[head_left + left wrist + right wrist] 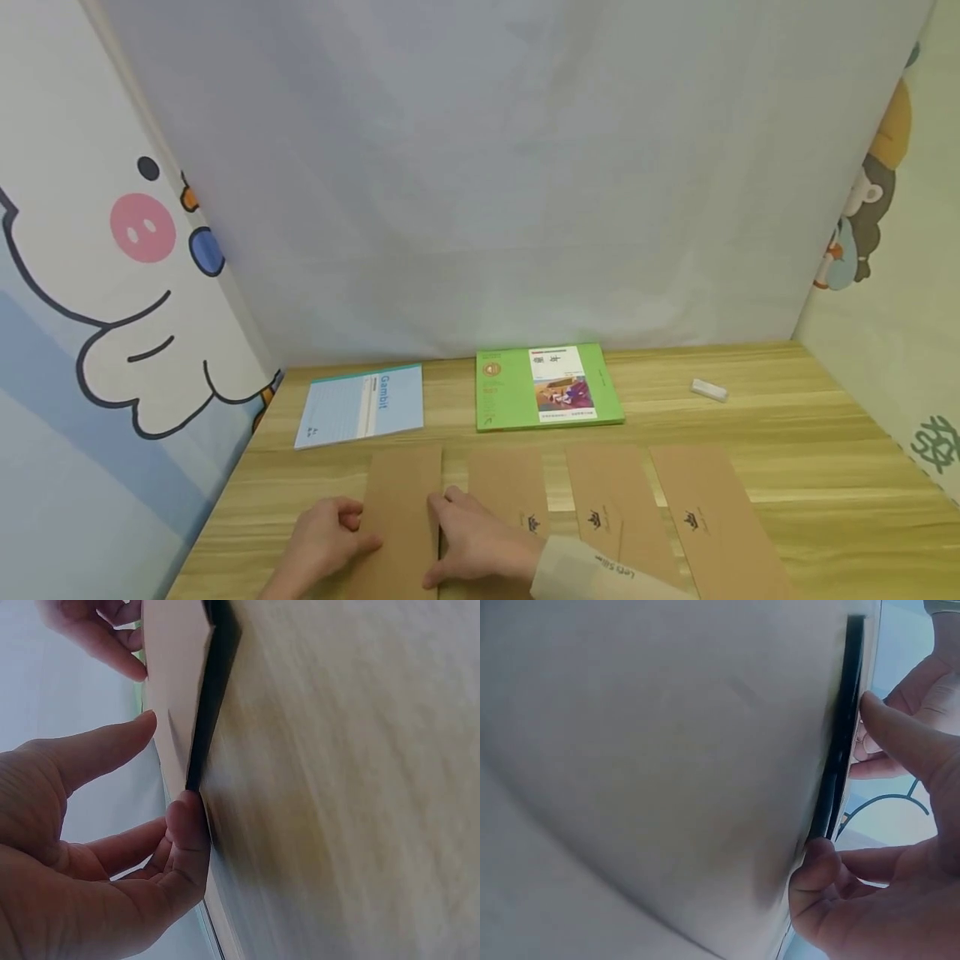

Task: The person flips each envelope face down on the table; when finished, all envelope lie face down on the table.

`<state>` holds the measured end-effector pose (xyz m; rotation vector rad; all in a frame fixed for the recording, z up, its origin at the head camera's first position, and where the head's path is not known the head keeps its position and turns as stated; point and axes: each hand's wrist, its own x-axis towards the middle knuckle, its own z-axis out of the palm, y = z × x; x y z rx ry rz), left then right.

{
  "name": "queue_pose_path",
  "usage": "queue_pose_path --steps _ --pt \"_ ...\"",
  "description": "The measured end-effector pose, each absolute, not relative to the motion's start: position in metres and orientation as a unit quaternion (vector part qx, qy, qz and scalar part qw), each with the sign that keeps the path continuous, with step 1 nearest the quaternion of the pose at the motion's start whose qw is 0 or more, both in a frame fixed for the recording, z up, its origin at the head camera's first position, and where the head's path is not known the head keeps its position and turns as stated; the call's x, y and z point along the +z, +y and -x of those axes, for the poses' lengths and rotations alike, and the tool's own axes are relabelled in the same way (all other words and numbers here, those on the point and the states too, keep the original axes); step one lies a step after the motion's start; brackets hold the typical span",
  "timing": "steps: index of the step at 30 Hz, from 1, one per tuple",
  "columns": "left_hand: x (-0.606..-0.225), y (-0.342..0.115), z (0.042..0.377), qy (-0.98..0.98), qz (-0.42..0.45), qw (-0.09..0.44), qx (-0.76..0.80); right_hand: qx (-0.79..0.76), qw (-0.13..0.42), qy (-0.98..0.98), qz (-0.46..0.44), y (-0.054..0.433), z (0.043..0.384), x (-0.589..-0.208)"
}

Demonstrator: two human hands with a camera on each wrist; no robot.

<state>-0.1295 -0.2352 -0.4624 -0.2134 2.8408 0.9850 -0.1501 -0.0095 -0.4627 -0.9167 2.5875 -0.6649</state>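
A plain brown kraft envelope (402, 512) lies lengthwise before me on the wooden table, its edge slightly raised with a dark strip below it in both wrist views. My left hand (324, 537) holds its left edge, thumb over the top and curled fingers at the side. At the right edge, my right hand (480, 537) grips with thumb and curled fingers. The wrist views show fingertips (187, 821) low against the edge. To the right lie three more brown envelopes, the nearest (506, 479) partly under my right hand, then a middle one (611, 475) and a far one (697, 479), all printed with a crown.
Behind the envelopes, a light blue notebook (352, 408) lies at the left and a green book (510, 387) in the middle. A small white eraser-like block (708, 390) is at the back right. A pale curtain (487, 208) closes off the table's back.
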Motion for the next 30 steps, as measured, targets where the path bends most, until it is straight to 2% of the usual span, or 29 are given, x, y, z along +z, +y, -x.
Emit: queue_pose_path --steps 10,16,22,30 --pt "-0.455 -0.236 0.127 0.924 0.09 0.081 0.362 -0.272 0.147 0.899 0.311 -0.006 0.148 -0.455" --pt "-0.446 -0.221 0.126 0.919 0.04 0.064 0.388 -0.295 0.151 0.896 0.296 0.007 0.152 -0.453" --pt "-0.442 -0.201 0.127 0.907 0.012 0.064 0.416 -0.281 0.126 0.907 0.286 0.019 0.153 -0.451" --pt "-0.446 -0.182 0.131 0.894 -0.033 0.071 0.442 -0.283 0.157 0.906 0.274 0.042 0.157 -0.438"
